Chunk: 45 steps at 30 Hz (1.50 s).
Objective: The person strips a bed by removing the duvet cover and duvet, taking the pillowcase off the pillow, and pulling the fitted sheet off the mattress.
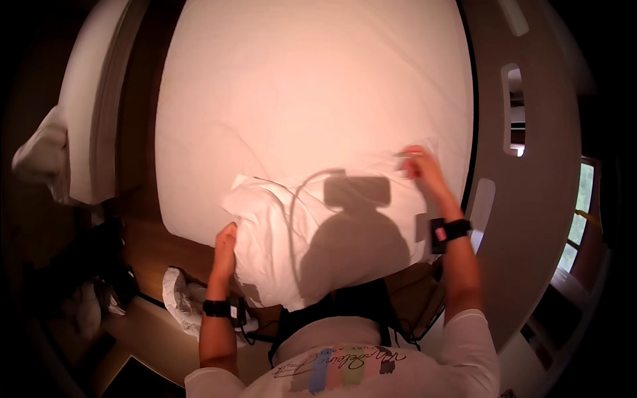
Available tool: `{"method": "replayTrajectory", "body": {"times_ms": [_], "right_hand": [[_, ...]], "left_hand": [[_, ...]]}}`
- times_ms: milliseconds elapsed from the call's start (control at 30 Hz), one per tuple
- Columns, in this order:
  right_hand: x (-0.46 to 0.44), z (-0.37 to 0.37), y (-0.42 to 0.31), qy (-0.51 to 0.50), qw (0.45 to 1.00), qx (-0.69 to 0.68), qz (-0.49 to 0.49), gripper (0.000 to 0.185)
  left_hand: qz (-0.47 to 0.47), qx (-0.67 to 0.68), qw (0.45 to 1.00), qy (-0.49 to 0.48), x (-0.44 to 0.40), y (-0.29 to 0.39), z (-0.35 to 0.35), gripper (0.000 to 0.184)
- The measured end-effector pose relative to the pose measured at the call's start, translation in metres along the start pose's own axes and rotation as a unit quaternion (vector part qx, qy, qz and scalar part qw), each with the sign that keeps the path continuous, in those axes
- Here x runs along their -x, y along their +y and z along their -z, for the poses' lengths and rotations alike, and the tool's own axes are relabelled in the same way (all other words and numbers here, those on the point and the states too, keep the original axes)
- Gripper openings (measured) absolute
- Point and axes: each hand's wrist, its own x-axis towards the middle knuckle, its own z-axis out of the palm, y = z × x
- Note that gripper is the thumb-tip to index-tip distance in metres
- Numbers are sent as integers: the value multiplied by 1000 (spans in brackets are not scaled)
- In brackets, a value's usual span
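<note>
A white pillow in a loose, wrinkled pillowcase (265,235) lies at the near end of the mattress (312,86), partly over its edge and close to my body. My left hand (226,244) is closed on the left side of the pillowcase, where the cloth bunches into folds. Over at the far right corner, my right hand (418,164) is pinched, slightly blurred, with a bit of white cloth at its fingertips. A shadow of my head and headgear falls across the pillow. Each wrist wears a black strap with a small device.
A grey panel with oval cutouts (541,199) runs along the right side of the mattress. Another white mattress (96,126) stands at the left, with a bundled white cloth (43,156) hanging from it. A crumpled white item (178,295) sits low by my left forearm.
</note>
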Motion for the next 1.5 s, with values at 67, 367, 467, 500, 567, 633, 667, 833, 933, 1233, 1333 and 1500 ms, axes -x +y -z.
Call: {"method": "replayTrajectory", "body": {"times_ms": [67,367,467,500,567,633,667,833,933,1233,1333,1500], "right_hand": [[-19,-101,-16,-166,978,-61,-107,23],[27,-310,-112,-280,877,387,49,40],[7,-281,-67,-259,941,171,137,28],[8,-261,-83,-226,961,144,69,23],[7,-215,-78,-143,982,111,43,20],[15,-169,-71,-82,992,86,33,22],[29,-153,-81,-68,995,65,-18,22],[51,-99,-61,-10,997,68,-34,25],[36,-47,-26,44,991,128,6,29],[4,99,78,327,926,23,-186,48],[-2,92,43,185,949,-200,-157,45],[-6,67,-8,225,937,-217,-154,48]], "left_hand": [[-68,34,997,-14,24,16,-15,8],[-130,-55,986,94,50,48,-51,21],[-146,-56,983,98,45,40,-37,21],[-113,16,986,121,44,37,-28,20],[-95,154,967,181,40,40,-28,23],[-85,193,960,182,28,50,-14,24],[-76,232,952,187,21,53,-12,25],[-26,89,988,121,-54,40,30,23],[-119,-157,962,188,-92,39,35,30],[-245,-582,774,-49,-134,21,-39,43],[-248,-572,779,-61,-148,15,-46,44],[-128,-683,716,-69,-137,44,-78,54]]}}
